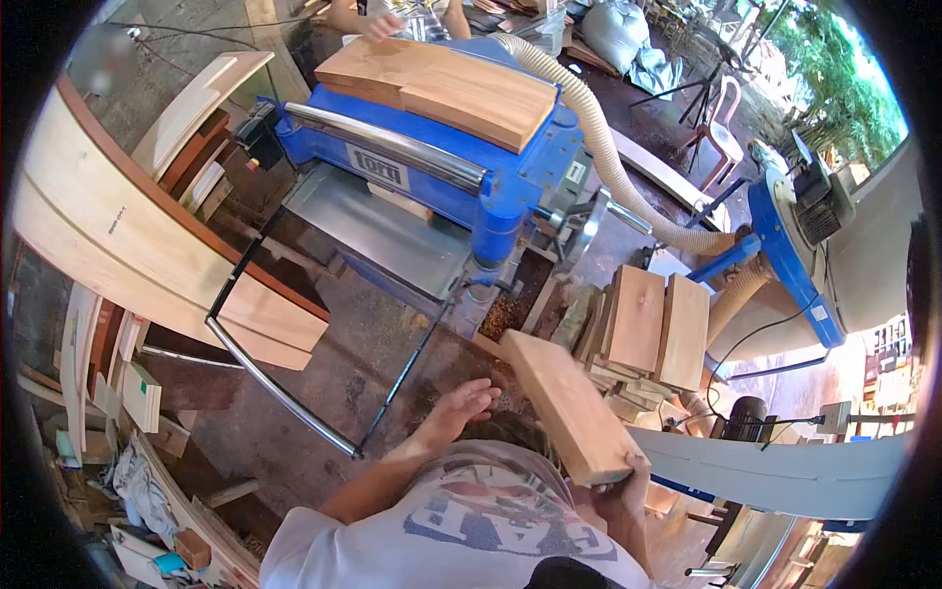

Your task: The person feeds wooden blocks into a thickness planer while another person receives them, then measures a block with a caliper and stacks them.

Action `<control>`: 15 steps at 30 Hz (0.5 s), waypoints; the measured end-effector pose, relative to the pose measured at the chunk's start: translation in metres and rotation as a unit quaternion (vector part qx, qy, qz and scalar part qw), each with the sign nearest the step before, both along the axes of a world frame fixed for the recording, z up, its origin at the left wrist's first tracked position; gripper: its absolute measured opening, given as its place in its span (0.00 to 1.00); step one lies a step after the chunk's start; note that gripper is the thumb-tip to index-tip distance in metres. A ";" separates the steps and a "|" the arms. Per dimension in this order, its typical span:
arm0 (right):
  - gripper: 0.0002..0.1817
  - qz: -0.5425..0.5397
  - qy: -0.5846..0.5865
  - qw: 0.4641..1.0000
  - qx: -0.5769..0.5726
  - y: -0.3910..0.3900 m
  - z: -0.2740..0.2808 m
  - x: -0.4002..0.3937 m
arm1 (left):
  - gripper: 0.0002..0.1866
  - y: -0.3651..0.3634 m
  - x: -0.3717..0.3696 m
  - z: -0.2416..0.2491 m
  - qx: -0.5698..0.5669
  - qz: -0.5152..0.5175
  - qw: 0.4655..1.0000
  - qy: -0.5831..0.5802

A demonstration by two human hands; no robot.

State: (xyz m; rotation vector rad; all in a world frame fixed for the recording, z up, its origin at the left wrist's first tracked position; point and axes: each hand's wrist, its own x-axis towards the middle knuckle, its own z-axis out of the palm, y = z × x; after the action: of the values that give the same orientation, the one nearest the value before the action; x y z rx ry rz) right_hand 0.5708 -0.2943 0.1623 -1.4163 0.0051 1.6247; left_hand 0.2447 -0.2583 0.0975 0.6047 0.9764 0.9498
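Observation:
A thick wooden board [569,407] slants in front of my chest, its lower end gripped by my right hand [626,489]. My left hand [463,407] is to the left of the board, apart from it, fingers spread and holding nothing. Ahead stands a blue planer machine [324,162] with a metal bed [378,231]. On top of it lie wooden boards [442,88] side by side. A light piece of wood [400,201] shows in the opening under the machine's head.
Stacked wood blocks [636,319] stand right of the machine. A ribbed hose [608,147] runs to a blue dust collector [800,265]. Long panels [147,226] lie at left. A metal roller frame [285,398] juts toward me. Another person's hand [381,26] is behind the machine.

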 end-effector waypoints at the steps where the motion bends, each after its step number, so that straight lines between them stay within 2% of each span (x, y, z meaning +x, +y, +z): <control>1: 0.41 0.012 -0.005 1.000 0.009 -0.002 0.012 -0.015 | 0.33 -0.002 -0.007 0.001 0.002 0.004 1.000 -0.006; 3: 0.43 0.035 -0.012 0.999 0.025 -0.005 0.031 -0.046 | 0.33 -0.007 -0.023 0.007 0.004 0.011 1.000 -0.015; 4: 0.45 0.096 0.030 0.994 0.050 -0.008 0.034 -0.045 | 0.33 -0.012 -0.034 0.009 0.021 0.024 0.999 -0.039; 6: 0.46 0.103 0.048 0.990 0.086 -0.010 0.049 -0.070 | 0.35 -0.023 -0.057 0.013 0.055 0.050 0.993 -0.088; 8: 0.46 0.153 0.073 0.976 0.140 -0.001 0.057 -0.095 | 0.37 -0.040 -0.073 0.028 0.101 0.134 0.976 -0.140; 10: 0.45 0.174 0.098 0.971 0.130 0.009 0.061 -0.128 | 0.39 -0.053 -0.085 0.033 0.134 0.195 0.954 -0.183; 13: 0.37 0.205 0.122 0.964 0.118 0.015 0.050 -0.196 | 0.40 -0.077 -0.090 0.028 0.167 0.249 0.931 -0.210; 15: 0.34 0.230 0.104 0.964 0.084 0.022 0.010 -0.240 | 0.39 -0.085 -0.093 0.019 0.210 0.272 0.919 -0.193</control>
State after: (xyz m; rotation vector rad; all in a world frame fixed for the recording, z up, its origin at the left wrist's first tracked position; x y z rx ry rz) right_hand 0.3305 -0.2721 0.1719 -1.1628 -0.3570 2.0940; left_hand 0.1519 -0.3430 0.1163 0.4733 0.5832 1.7344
